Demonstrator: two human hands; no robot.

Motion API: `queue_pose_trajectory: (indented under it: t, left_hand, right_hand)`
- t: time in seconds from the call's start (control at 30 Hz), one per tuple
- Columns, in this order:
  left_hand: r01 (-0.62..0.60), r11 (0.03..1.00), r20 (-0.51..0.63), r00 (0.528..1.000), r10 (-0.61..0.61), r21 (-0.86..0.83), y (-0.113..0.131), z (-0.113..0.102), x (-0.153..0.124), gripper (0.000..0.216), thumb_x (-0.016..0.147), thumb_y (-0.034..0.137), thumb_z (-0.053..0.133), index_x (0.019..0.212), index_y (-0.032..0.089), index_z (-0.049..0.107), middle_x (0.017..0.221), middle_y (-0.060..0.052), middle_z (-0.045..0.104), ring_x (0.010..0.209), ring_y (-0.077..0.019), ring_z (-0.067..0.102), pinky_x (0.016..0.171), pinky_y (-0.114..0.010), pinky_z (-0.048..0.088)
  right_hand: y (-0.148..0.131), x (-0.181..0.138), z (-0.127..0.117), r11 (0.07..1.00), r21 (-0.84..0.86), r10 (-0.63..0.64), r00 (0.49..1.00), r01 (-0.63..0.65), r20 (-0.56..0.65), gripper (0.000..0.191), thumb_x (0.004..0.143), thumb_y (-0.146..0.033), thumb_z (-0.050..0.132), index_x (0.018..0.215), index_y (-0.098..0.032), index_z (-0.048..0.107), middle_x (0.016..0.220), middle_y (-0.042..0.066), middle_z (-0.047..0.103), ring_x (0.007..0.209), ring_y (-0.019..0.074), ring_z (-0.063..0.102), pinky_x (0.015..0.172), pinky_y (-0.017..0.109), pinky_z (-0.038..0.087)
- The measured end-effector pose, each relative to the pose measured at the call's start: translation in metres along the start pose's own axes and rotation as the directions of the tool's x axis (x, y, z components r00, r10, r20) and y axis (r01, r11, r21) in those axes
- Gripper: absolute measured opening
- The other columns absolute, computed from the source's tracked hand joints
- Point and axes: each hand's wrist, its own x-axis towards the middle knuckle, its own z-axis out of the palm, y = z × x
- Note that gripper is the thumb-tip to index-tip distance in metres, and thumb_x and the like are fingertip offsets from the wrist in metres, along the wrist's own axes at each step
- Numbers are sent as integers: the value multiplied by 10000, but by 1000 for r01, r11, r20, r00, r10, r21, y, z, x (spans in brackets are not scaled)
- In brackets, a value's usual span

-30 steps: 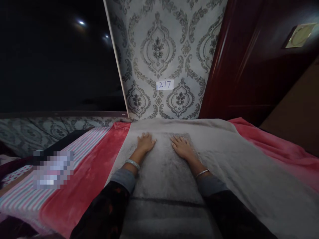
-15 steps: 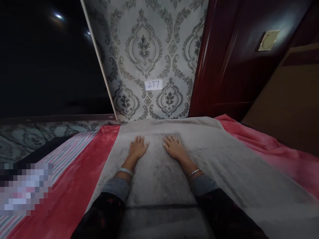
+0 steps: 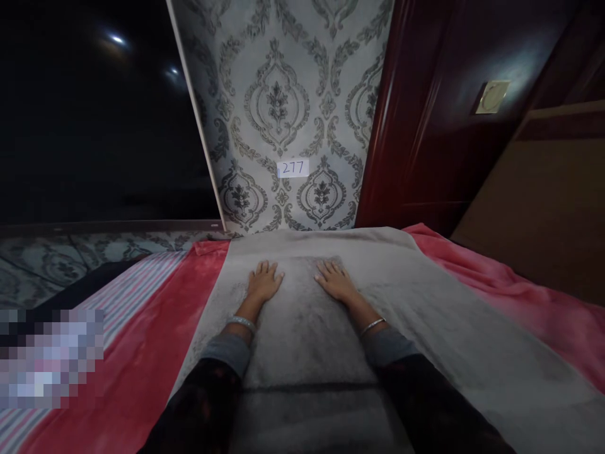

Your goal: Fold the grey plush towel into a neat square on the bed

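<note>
My left hand (image 3: 265, 282) lies flat, palm down, fingers stretched out, on a darker grey folded cloth (image 3: 302, 328). My right hand (image 3: 336, 281) rests the same way a little to its right, fingers spread. Both wrists wear a silver bangle. The folded cloth sits on a larger pale grey towel (image 3: 425, 315) spread over a red blanket (image 3: 155, 328). Neither hand holds anything.
A patterned grey wallpaper wall (image 3: 293, 101) with a small label reading 277 (image 3: 292, 168) stands straight ahead. A dark red wooden door (image 3: 439, 126) is at the right. A striped sheet (image 3: 123, 296) and a dark window (image 3: 94, 113) are at the left.
The view swung right and then steadied; both hands stay flat on the folded cloth in about the same spot.
</note>
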Motion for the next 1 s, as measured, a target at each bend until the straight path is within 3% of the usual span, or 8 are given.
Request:
queue_pose_trajectory:
  t: [0.23, 0.37, 0.5, 0.6, 0.67, 0.77, 0.87, 1.0]
  left_hand:
    - [-28, 999, 46, 999, 29, -21, -8, -6, -13, 607, 967, 580, 254, 1526, 352, 315, 1642, -66, 205, 1497, -312, 210, 1166, -518, 246]
    - [-29, 999, 78, 996, 30, -15, -20, -10, -37, 612, 959, 585, 270, 1527, 359, 313, 1647, -56, 180, 1480, -344, 246, 1163, -526, 247]
    - [-12, 1000, 106, 994, 11, 10, -30, -18, -69, 623, 965, 566, 267, 1529, 308, 330, 1623, -81, 267, 1477, -351, 253, 1164, -529, 247]
    - [-17, 999, 86, 996, 14, 29, -16, -22, -101, 629, 970, 559, 257, 1510, 260, 379, 1633, -100, 237, 1495, -373, 179, 1171, -562, 210]
    - [-160, 987, 45, 986, 159, 24, 3, -20, -126, 605, 970, 559, 288, 1499, 283, 393, 1653, -64, 180, 1512, -347, 124, 1186, -562, 177]
    - [-371, 928, 37, 928, 371, 0, 30, -14, -160, 575, 987, 517, 305, 1528, 322, 319, 1655, -20, 168, 1521, -290, 115, 1199, -555, 161]
    - [-330, 944, 55, 942, 330, -6, 38, -8, -182, 567, 1002, 486, 285, 1540, 308, 294, 1647, -29, 191, 1520, -278, 131, 1203, -561, 157]
    - [-254, 967, 0, 967, 254, -9, 22, -8, -199, 547, 1005, 443, 298, 1520, 269, 351, 1619, -62, 272, 1502, -278, 209, 1205, -556, 179]
  right_hand:
    - [18, -40, -2, 1000, -10, 13, 1000, -13, -1, 575, 1033, -473, 219, 1567, -262, 263, 1630, 49, 197, 1496, 247, 148, 1163, 497, 224]
    - [33, -65, -4, 1000, 6, 24, 1000, -24, 10, 561, 1037, -412, 221, 1569, -238, 262, 1634, 61, 173, 1482, 253, 206, 1169, 487, 237]
    - [37, -91, -8, 998, 25, 60, 998, -61, 28, 550, 1032, -383, 263, 1563, -243, 279, 1633, 60, 176, 1480, 276, 210, 1166, 524, 235]
    - [19, -115, -7, 999, 13, 36, 999, -36, -37, 537, 1031, -421, 290, 1541, -264, 339, 1632, 53, 191, 1487, 326, 159, 1146, 580, 235]
    - [2, -133, -2, 996, 10, -84, 994, 85, -73, 534, 1031, -442, 296, 1544, -295, 327, 1632, 35, 195, 1492, 314, 142, 1151, 573, 225]
    - [-14, -155, 8, 979, 11, -200, 978, 201, -52, 547, 1030, -460, 293, 1554, -302, 300, 1626, 24, 213, 1491, 288, 159, 1165, 543, 211]
    - [-10, -169, 17, 985, -6, -170, 982, 170, -77, 549, 1027, -449, 286, 1543, -269, 337, 1614, 30, 253, 1485, 274, 186, 1177, 508, 201]
    - [15, -185, 28, 996, 21, -86, 982, 90, -169, 544, 1020, -421, 279, 1513, -228, 404, 1587, 51, 325, 1468, 275, 232, 1165, 478, 241]
